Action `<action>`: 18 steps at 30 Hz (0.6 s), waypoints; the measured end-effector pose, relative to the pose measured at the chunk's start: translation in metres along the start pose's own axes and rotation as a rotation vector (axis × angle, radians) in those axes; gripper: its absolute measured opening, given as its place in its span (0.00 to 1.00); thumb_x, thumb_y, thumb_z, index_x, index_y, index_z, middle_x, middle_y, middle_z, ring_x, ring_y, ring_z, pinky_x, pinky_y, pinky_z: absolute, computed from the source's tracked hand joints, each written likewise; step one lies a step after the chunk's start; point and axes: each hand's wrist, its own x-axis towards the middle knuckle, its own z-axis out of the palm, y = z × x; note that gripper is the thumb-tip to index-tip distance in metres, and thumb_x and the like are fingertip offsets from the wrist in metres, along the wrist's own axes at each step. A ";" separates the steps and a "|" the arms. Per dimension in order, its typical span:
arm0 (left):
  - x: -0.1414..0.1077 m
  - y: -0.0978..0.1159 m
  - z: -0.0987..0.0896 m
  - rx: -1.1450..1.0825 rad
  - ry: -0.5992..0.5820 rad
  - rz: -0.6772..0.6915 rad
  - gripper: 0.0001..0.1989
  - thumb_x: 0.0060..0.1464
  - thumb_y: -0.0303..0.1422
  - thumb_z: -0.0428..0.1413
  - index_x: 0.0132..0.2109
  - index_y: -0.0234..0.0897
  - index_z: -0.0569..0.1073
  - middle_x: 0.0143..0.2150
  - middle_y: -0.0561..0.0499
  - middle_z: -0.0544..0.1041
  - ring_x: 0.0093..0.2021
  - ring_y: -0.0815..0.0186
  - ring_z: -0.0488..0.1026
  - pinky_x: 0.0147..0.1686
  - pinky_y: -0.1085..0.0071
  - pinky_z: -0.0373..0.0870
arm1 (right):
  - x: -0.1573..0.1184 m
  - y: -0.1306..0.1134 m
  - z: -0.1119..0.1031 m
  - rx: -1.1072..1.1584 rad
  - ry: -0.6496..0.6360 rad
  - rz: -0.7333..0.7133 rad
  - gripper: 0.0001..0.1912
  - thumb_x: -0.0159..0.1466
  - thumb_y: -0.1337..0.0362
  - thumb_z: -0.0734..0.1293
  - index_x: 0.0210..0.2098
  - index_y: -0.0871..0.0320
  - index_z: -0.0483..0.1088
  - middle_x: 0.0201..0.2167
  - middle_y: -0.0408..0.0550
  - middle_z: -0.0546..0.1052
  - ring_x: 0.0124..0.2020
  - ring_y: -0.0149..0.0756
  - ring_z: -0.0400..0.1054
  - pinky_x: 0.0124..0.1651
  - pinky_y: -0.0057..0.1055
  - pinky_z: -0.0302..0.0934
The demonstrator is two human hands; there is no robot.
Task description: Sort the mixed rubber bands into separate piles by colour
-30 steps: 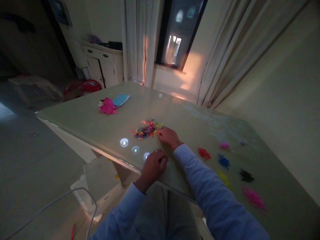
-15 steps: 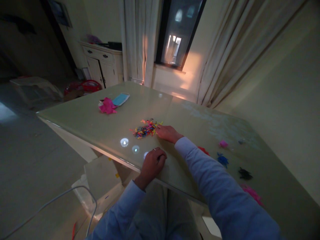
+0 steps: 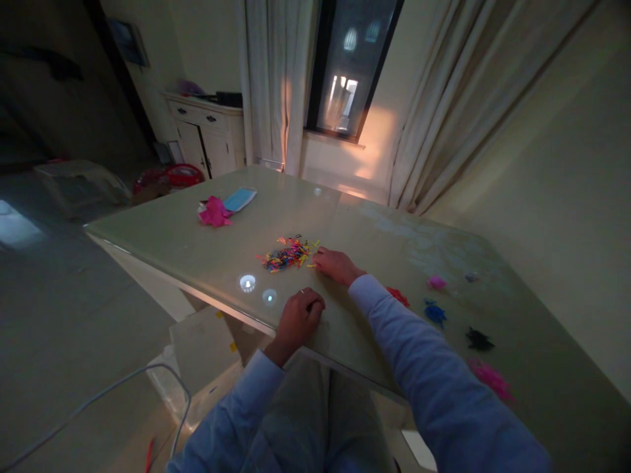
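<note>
A loose pile of small multicoloured rubber bands point(image 3: 288, 255) lies in the middle of the table. At its right edge is my right hand point(image 3: 336, 264), palm down, with fingers drawn together in a pinch. A few yellow bands lie beside its fingertips; whether one is between them is hidden. My left hand point(image 3: 300, 316) rests loosely curled near the table's front edge, a ring on one finger, and nothing shows in it. Right of my right forearm are separate heaps: red bands point(image 3: 397, 296), blue bands point(image 3: 435, 313), black bands point(image 3: 479, 339) and bright pink bands point(image 3: 491, 379).
A smaller pink heap point(image 3: 436, 282) and a clear or greyish clump point(image 3: 471, 276) lie further back on the glossy table point(image 3: 172, 243). A crumpled pink wrapper point(image 3: 215, 212) and a blue face mask point(image 3: 239, 199) lie at the back left. A pale box point(image 3: 204, 345) stands below the front edge.
My right hand has drawn slightly right, away from the pile, showing more of its right edge and yellow bands there. My left hand stays nearly in place. The view has shifted slightly.
</note>
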 end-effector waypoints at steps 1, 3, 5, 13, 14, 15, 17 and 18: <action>0.000 0.000 0.000 -0.001 0.001 -0.003 0.11 0.52 0.26 0.47 0.27 0.38 0.73 0.28 0.50 0.75 0.32 0.64 0.72 0.36 0.69 0.65 | 0.001 0.001 0.002 0.014 -0.001 0.003 0.13 0.71 0.68 0.57 0.46 0.59 0.73 0.50 0.57 0.75 0.46 0.42 0.73 0.44 0.31 0.63; 0.000 0.000 0.000 -0.003 0.003 -0.004 0.12 0.52 0.26 0.47 0.27 0.37 0.73 0.28 0.50 0.75 0.32 0.64 0.72 0.36 0.69 0.65 | 0.002 0.003 0.006 0.053 0.009 0.012 0.13 0.71 0.69 0.57 0.45 0.60 0.73 0.50 0.57 0.75 0.44 0.41 0.73 0.44 0.31 0.62; 0.000 0.000 -0.001 -0.001 0.004 -0.002 0.12 0.52 0.26 0.47 0.27 0.37 0.73 0.28 0.50 0.75 0.32 0.64 0.71 0.36 0.69 0.65 | 0.002 0.005 0.010 0.107 0.028 0.021 0.13 0.70 0.69 0.57 0.43 0.60 0.73 0.48 0.57 0.75 0.43 0.41 0.72 0.44 0.31 0.61; 0.000 0.001 -0.002 0.014 0.004 -0.014 0.12 0.52 0.26 0.47 0.28 0.37 0.74 0.28 0.51 0.75 0.31 0.65 0.71 0.36 0.69 0.65 | -0.023 -0.003 0.011 0.470 0.197 0.061 0.08 0.67 0.68 0.60 0.37 0.62 0.71 0.38 0.51 0.77 0.40 0.35 0.69 0.44 0.29 0.61; 0.000 0.001 -0.002 0.017 0.006 -0.014 0.12 0.52 0.26 0.47 0.28 0.38 0.74 0.28 0.51 0.75 0.31 0.65 0.71 0.36 0.69 0.65 | -0.030 -0.006 0.010 0.511 0.208 0.067 0.09 0.68 0.67 0.59 0.38 0.62 0.70 0.35 0.49 0.76 0.36 0.33 0.69 0.41 0.28 0.62; 0.000 0.001 -0.002 0.019 0.009 -0.012 0.12 0.52 0.26 0.47 0.28 0.38 0.74 0.28 0.50 0.75 0.31 0.65 0.72 0.36 0.69 0.65 | -0.038 -0.010 0.009 0.572 0.216 0.072 0.11 0.68 0.65 0.57 0.38 0.62 0.69 0.32 0.47 0.76 0.32 0.31 0.69 0.36 0.27 0.62; 0.000 0.002 -0.003 0.024 0.019 -0.006 0.12 0.53 0.27 0.47 0.27 0.38 0.73 0.28 0.50 0.75 0.32 0.65 0.72 0.36 0.69 0.66 | -0.058 -0.017 0.006 0.809 0.232 0.095 0.12 0.69 0.60 0.56 0.38 0.60 0.68 0.24 0.41 0.72 0.24 0.29 0.64 0.29 0.25 0.59; 0.000 0.003 -0.003 0.024 0.022 -0.004 0.12 0.53 0.27 0.47 0.27 0.38 0.73 0.28 0.50 0.75 0.32 0.65 0.72 0.36 0.69 0.66 | -0.070 -0.020 0.004 0.999 0.242 0.114 0.12 0.68 0.58 0.58 0.37 0.60 0.67 0.22 0.39 0.70 0.21 0.28 0.62 0.26 0.24 0.57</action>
